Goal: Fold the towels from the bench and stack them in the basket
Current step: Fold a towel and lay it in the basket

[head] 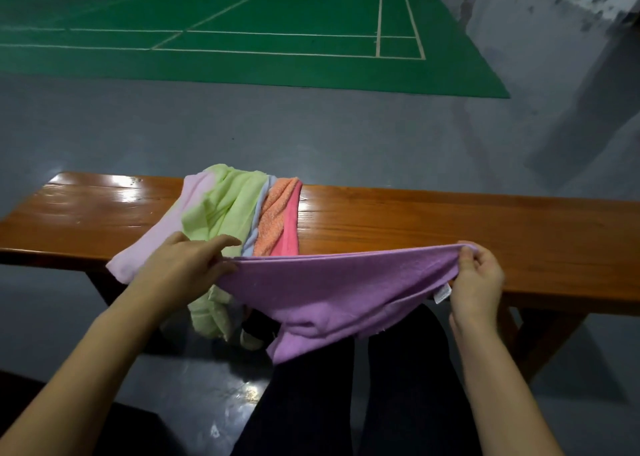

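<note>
Both hands pinch a purple towel [332, 293] stretched above the bench [450, 223]: left hand [187, 265] and right hand [476, 279] at opposite corners. Other towels [242, 209] lie piled behind.

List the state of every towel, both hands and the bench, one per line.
purple towel: stretched between both hands, sagging, unfolded
left hand: pinches the purple towel's left corner
right hand: pinches its right corner
pink towel: draped over the bench
green towel: crumpled, hanging off the near edge
orange towel: unfolded in the pile
bench: bears the pile
</note>
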Demonstrator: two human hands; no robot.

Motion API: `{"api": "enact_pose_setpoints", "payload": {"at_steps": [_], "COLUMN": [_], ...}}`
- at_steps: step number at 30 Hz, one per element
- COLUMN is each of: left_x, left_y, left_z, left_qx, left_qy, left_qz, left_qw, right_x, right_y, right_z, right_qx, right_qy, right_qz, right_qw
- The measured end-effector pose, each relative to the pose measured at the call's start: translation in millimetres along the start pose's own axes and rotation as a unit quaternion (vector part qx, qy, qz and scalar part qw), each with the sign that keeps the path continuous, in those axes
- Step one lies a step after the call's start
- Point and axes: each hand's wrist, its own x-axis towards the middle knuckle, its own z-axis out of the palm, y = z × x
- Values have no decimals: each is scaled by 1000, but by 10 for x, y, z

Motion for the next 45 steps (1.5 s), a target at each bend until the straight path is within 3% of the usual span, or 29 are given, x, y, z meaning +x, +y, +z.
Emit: {"api": "enact_pose_setpoints", "payload": {"at_steps": [4, 6, 7, 9, 11, 14, 18, 21, 22, 32, 35, 40, 45], "left_x": [108, 171, 185, 186, 216, 346, 599, 719, 732, 810, 890, 1146, 1582], "left_y": [53, 169, 212, 231, 192, 93, 168, 226, 240, 393, 343, 270, 262], "left_z": [-142, -195, -209, -236, -295, -414, -690, -879, -935, -1286, -1143, -887, -1223], "left_qx": [112, 137, 129, 83, 10, -106, -327, -487, -507, -444, -422, -459, -435], "left_qy": [-23, -62, -73, -24, 62, 105, 190, 247, 255, 349, 326, 298, 366], "left_qz": [19, -29, -73, -128, -132, -135, -204, -208, -209, -176, -210, -276, -245], "left_qw": [993, 988, 986, 988, 989, 980, 903, 812, 796, 806, 819, 791, 785], "right_x": [-13, -19, -12, 14, 67, 184, 308, 324, 316, 230, 306, 584, 829], "right_y": [-30, -54, -73, -139, -253, -518, -1062, -1460, -1552, -1948, -1876, -1719, -2183], "right_z": [17, 40, 52, 81, 126, 213, 334, 305, 269, -22, 40, 252, 419], "right_qx": [-10, -12, -11, -1, 12, 30, 53, 53, 45, 10, 12, 37, 70], "right_qy": [-7, -6, -4, 0, 6, 24, 36, 53, 56, 44, 34, 13, 37], "right_qz": [-12, -20, -24, -27, -35, -70, -122, -176, -192, -270, -240, -135, -186], "right_qw": [1000, 1000, 1000, 1000, 999, 997, 990, 982, 979, 962, 970, 990, 979]}}
